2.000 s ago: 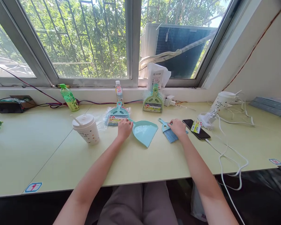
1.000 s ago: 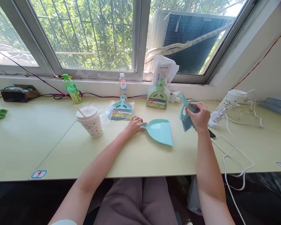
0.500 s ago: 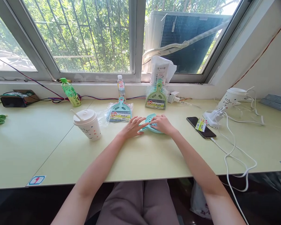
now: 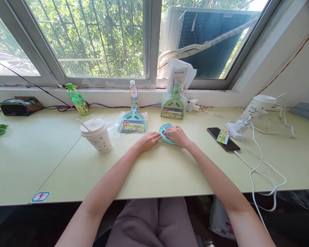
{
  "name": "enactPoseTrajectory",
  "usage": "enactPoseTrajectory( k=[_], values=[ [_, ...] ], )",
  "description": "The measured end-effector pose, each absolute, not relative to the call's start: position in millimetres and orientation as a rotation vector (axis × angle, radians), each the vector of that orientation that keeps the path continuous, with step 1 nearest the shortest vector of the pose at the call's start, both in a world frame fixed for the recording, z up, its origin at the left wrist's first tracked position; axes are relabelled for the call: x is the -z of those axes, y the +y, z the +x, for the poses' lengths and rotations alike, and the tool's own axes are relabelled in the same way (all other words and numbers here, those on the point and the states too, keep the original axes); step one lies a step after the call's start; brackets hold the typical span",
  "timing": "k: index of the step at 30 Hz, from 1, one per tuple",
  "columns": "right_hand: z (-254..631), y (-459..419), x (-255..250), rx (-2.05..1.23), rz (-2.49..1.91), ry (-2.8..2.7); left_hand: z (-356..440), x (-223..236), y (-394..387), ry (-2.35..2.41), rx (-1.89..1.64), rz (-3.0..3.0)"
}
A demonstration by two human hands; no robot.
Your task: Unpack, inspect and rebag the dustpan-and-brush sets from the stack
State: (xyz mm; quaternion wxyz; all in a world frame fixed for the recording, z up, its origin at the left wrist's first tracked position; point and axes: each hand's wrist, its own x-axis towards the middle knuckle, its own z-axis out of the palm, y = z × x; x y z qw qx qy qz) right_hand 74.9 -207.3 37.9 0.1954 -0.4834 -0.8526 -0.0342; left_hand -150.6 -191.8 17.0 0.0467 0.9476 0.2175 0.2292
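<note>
on the surface (image 4: 159, 176), the left hand (image 4: 149, 140) rests flattened at the left edge of the light-blue dustpan set (image 4: 166, 128), probably steadying it; whether it grips, i cannot tell. the right hand (image 4: 179, 136) bends its fingers over the set, likely holding its pieces together, its grip likewise unclear. farther back, a wrapped set (image 4: 133, 122) lies flat; a green stack (image 4: 174, 105) stands, perhaps propped by the wall (image 4: 108, 97).

A pale table (image 4: 154, 175) bears a dustpan set (image 4: 164, 128), cup (image 4: 98, 139) and phone (image 4: 229, 146).
</note>
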Motion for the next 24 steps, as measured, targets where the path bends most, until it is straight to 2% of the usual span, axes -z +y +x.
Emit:
enactPoseTrajectory(
  k=[17, 19, 21, 24],
  values=[
    [73, -212, -20, -0.180, -1.495, -2.131, -141, -8, -193, 0.917, -0.504, 2.892],
    [71, -214, -19, -0.176, -1.540, -2.087, -141, -12, -195, 0.912, -0.649, 2.851],
    [67, -217, -19, -0.174, -1.599, -2.011, -139, -17, -198, 1.028, -0.954, 2.686],
    [57, -222, -21, -0.210, -1.675, -1.816, -130, -24, -200, 1.255, -1.314, 2.050]
  ],
)
